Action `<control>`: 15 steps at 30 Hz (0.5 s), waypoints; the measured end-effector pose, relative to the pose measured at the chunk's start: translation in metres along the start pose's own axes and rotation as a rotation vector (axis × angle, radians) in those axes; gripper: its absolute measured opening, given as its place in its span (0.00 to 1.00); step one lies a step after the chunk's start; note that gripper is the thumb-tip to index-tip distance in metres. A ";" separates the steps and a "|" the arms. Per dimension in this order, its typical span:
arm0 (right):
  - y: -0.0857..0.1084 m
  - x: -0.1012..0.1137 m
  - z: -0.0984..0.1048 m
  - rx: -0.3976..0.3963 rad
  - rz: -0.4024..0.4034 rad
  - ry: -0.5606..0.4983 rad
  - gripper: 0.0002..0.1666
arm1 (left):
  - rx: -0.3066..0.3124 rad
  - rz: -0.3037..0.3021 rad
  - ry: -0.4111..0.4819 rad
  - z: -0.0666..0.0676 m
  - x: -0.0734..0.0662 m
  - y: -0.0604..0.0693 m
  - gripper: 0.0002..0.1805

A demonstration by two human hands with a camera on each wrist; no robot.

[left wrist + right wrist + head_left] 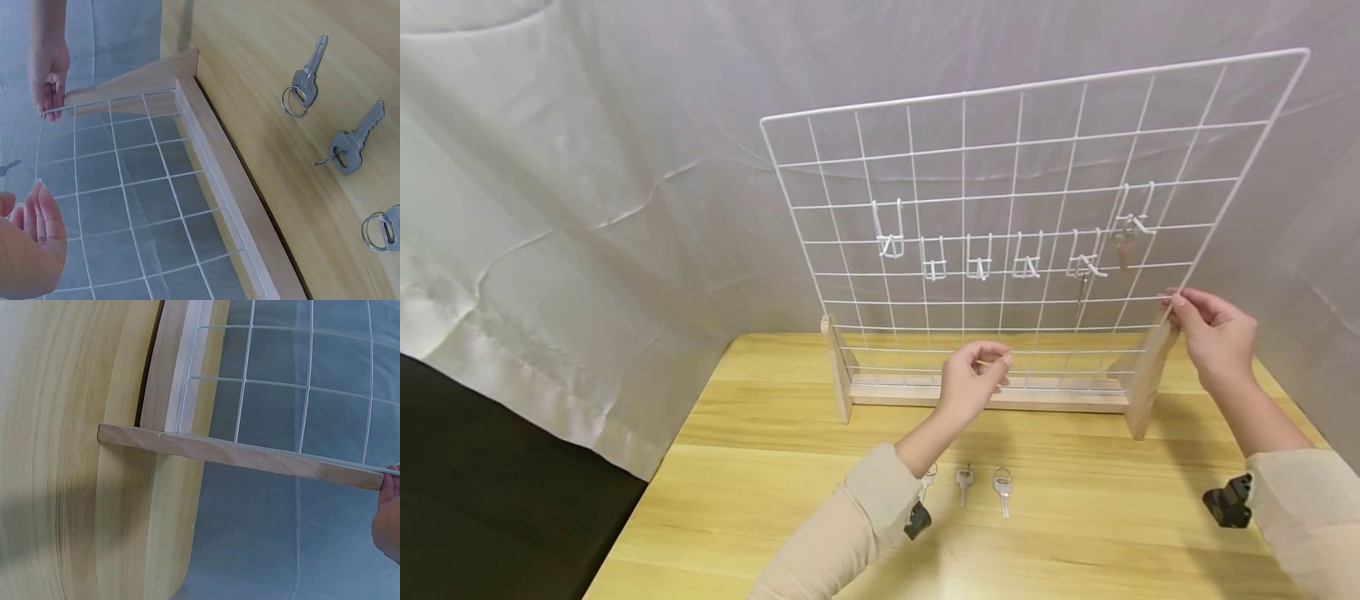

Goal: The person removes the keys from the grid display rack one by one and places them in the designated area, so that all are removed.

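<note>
A white wire grid panel [964,150] stands tilted in a wooden stand [1052,400]. At its right edge, just above the stand's side piece, my right hand [1221,333] pinches the frame wire between thumb and fingers. My left hand [973,379] hovers in front of the lower grid, fingers loosely bent, with nothing visible in it. Several white hooks [979,267] hang on the grid. One key [1123,250] hangs from the upper right hook, and another key [1082,293] from the hook below and left of it.
Three keys with rings lie on the wooden table in front of the stand: a right key [1003,492], a middle key [964,483] and a left key [927,479] partly behind the left sleeve. Grey cloth [647,167] hangs behind and beside the table.
</note>
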State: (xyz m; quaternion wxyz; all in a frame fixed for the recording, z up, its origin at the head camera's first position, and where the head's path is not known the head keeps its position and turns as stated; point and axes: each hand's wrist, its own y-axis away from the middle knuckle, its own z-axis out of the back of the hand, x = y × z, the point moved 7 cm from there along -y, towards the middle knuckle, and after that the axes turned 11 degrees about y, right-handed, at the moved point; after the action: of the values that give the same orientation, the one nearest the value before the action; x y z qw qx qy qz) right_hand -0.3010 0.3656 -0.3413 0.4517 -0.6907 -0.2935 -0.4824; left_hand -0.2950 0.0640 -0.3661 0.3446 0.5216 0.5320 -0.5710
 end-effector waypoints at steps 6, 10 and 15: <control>0.000 0.002 0.000 0.000 0.016 -0.007 0.13 | -0.002 0.015 0.020 -0.002 0.001 -0.001 0.09; 0.000 0.002 0.000 0.008 0.009 -0.001 0.14 | -0.011 0.014 0.023 -0.004 0.000 -0.002 0.09; 0.000 0.001 0.000 0.017 -0.005 0.004 0.14 | -0.032 0.005 0.032 -0.009 -0.005 -0.006 0.10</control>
State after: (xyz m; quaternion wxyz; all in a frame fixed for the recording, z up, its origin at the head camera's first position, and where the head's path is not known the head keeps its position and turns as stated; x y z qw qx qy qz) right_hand -0.3010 0.3656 -0.3401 0.4569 -0.6850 -0.2986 -0.4825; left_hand -0.2979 0.0733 -0.3584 0.3459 0.5265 0.5451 -0.5531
